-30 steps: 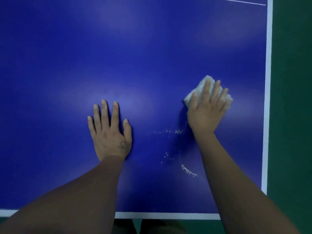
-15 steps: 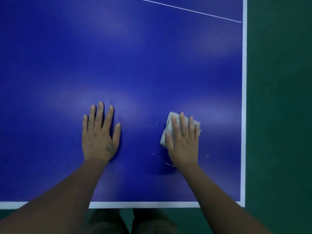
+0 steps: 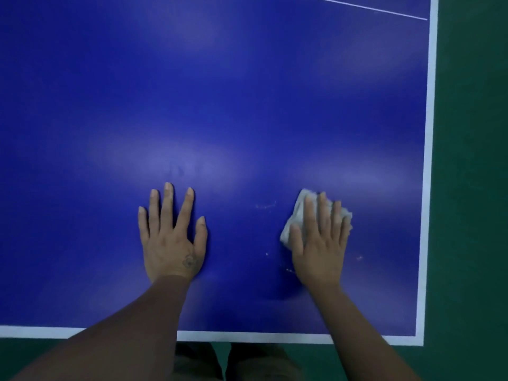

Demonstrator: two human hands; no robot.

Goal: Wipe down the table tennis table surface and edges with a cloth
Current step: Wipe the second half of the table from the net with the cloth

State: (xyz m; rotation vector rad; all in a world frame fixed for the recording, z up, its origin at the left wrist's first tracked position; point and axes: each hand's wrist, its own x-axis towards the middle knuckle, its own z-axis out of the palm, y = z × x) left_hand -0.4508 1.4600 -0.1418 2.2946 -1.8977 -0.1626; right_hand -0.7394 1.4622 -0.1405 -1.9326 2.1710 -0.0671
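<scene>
The right hand (image 3: 319,243) presses flat, fingers straight, on the cloth (image 3: 298,215). The cloth has come back from near the right border to the near-right part of the desk (image 3: 247,105). The left hand (image 3: 171,237) stays spread flat, holding nothing. Most of the white crumbs are gone, so this patch looks nearly done, though a few specks (image 3: 265,206) remain just left of the cloth. The cloth is a soft, crumpled white wad. The desk is smooth, glossy blue with a white edge stripe (image 3: 430,160).

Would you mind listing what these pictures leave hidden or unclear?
Head view only:
1. Cloth: mostly covered by the right hand.
2. Table: far end and left side cut off by the frame.
3. Specks beside the cloth: too small to identify.
</scene>
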